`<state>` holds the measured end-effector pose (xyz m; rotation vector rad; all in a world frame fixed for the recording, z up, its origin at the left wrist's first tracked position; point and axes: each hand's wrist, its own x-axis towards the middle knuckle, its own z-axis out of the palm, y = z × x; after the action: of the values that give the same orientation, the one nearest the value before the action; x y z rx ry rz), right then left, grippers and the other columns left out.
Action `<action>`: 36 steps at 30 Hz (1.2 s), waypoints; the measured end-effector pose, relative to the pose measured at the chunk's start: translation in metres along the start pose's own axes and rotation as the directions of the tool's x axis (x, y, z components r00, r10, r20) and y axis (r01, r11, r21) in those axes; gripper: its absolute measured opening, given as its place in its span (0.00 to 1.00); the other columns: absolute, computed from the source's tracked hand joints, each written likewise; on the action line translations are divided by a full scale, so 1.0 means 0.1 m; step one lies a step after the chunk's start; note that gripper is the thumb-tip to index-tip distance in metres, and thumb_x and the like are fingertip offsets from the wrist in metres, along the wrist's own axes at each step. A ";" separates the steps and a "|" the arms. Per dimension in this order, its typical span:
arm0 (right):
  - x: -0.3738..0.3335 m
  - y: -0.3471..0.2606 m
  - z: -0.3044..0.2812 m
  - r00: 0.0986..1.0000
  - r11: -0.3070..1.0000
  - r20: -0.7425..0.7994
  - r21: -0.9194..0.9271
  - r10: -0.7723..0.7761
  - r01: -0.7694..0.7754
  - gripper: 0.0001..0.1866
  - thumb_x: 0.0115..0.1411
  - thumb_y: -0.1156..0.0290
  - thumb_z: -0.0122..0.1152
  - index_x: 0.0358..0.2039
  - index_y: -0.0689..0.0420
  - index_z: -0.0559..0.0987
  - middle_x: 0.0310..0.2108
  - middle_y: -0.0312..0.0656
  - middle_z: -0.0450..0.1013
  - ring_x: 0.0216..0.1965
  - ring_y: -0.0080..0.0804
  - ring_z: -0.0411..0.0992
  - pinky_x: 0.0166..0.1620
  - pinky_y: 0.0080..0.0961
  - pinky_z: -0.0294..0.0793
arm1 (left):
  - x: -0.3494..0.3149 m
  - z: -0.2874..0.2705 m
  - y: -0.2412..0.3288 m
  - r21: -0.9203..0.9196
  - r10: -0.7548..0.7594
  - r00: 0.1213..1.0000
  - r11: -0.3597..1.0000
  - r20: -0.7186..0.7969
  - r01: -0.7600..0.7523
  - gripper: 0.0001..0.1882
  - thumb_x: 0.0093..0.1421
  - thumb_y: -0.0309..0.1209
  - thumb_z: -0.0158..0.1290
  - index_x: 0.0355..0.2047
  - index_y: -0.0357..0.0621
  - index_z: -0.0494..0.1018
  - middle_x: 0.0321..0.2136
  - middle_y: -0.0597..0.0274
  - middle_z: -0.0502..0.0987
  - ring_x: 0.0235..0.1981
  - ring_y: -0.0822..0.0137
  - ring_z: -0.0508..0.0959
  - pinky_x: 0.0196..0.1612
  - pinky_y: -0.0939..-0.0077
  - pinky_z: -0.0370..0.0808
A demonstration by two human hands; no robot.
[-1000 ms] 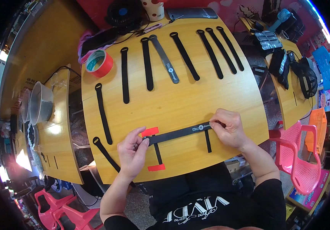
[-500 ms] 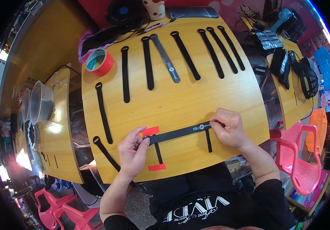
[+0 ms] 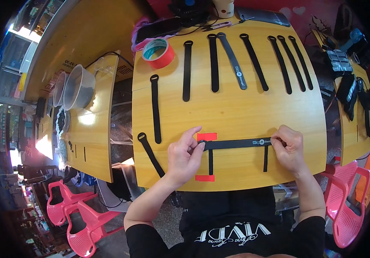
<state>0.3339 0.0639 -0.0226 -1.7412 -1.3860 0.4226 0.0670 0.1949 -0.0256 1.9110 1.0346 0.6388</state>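
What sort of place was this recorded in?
Possibly a small workshop or shop workroom: black straps are laid out across a wooden table, plastic tubs stand on a side table at left, and pink chairs stand nearby.

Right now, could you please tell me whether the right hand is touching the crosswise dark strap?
Touching: the head view shows the right hand pinching the crosswise dark strap at its right end.
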 end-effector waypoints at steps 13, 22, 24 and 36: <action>0.01 -0.02 0.00 1.000 1.000 -0.001 0.011 0.010 -0.010 0.05 0.47 0.88 0.57 0.21 0.64 0.74 0.18 0.45 0.67 0.18 0.38 0.67 0.22 0.28 0.61 | 0.03 -0.01 0.05 0.071 -0.002 1.000 0.997 0.015 0.000 0.21 0.55 0.18 0.56 0.51 0.39 0.72 0.14 0.59 0.70 0.14 0.65 0.72 0.21 0.72 0.67; -0.01 0.00 0.01 0.998 0.998 -0.044 -0.041 -0.042 0.040 0.04 0.47 0.85 0.59 0.21 0.62 0.74 0.19 0.46 0.69 0.21 0.44 0.70 0.24 0.34 0.65 | 0.04 0.02 0.10 0.090 0.051 0.998 0.994 0.028 -0.054 0.20 0.55 0.17 0.56 0.49 0.37 0.73 0.13 0.57 0.67 0.13 0.63 0.71 0.21 0.72 0.65; -0.02 0.03 0.02 0.996 0.995 -0.067 -0.072 -0.067 0.062 0.04 0.47 0.84 0.59 0.20 0.62 0.74 0.20 0.46 0.69 0.22 0.45 0.71 0.25 0.36 0.66 | 0.03 0.00 0.10 0.154 0.044 0.999 0.987 -0.004 -0.043 0.18 0.55 0.17 0.56 0.48 0.37 0.74 0.13 0.57 0.66 0.14 0.63 0.70 0.21 0.71 0.65; -0.18 0.09 -0.08 0.985 0.959 -0.070 -0.247 -0.158 0.137 0.05 0.53 0.74 0.58 0.21 0.54 0.74 0.26 0.41 0.69 0.31 0.44 0.73 0.31 0.39 0.72 | 0.00 0.07 0.11 0.187 0.228 0.974 0.956 0.014 -0.227 0.07 0.59 0.19 0.52 0.36 0.35 0.79 0.24 0.48 0.79 0.24 0.56 0.79 0.29 0.72 0.73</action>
<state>0.3391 0.0439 -0.0290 -1.8095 -1.5415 0.0954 0.0773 0.1885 -0.0197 2.2163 0.9134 0.6990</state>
